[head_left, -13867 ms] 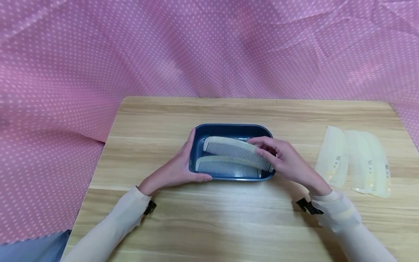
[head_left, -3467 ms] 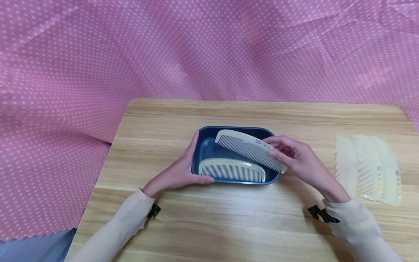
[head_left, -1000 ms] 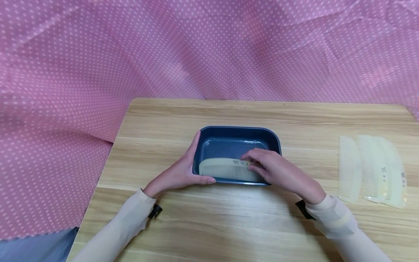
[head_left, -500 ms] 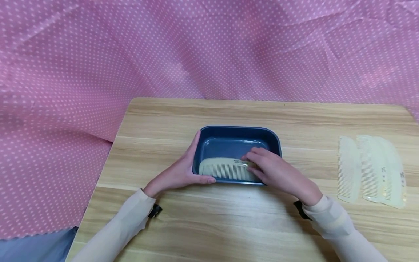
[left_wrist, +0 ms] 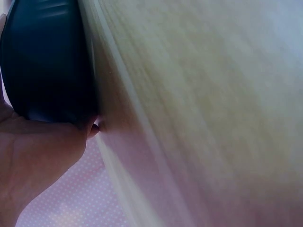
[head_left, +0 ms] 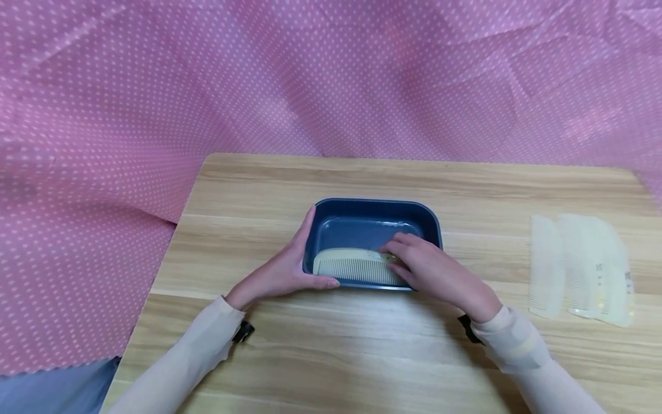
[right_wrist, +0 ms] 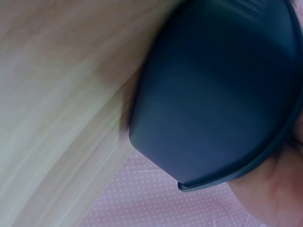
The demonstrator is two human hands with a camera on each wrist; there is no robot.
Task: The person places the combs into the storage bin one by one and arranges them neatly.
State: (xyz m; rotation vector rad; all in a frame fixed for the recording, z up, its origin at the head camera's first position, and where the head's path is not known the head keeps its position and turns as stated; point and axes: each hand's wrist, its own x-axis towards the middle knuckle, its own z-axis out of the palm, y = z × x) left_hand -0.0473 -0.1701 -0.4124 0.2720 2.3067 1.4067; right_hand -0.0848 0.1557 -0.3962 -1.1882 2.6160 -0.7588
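Note:
A dark blue rectangular box (head_left: 362, 202) stands on the table, its hollow facing up. My left hand (head_left: 281, 267) grips its left end, thumb along the front wall and fingers on the left side; the left wrist view shows this hand (left_wrist: 45, 151) against the box's outer wall (left_wrist: 45, 61). A cream comb (head_left: 351, 263) lies along the front inside wall, teeth toward me. My right hand (head_left: 426, 267) reaches over the box's right front corner and pinches the comb's right end, hiding it. In the right wrist view the box's outer wall (right_wrist: 213, 94) covers most of that hand (right_wrist: 270, 184).
Several more pale combs (head_left: 548, 267) lie on the wooden table (head_left: 258, 356) at the right, most of them overlapping. A pink dotted cloth (head_left: 331, 75) hangs behind the table and down its left side.
Two combs showed apart in the box earlier. My right hand has lowered the held one from a tilt over the right rim to the front wall, where one comb shows. Lately it edges left.

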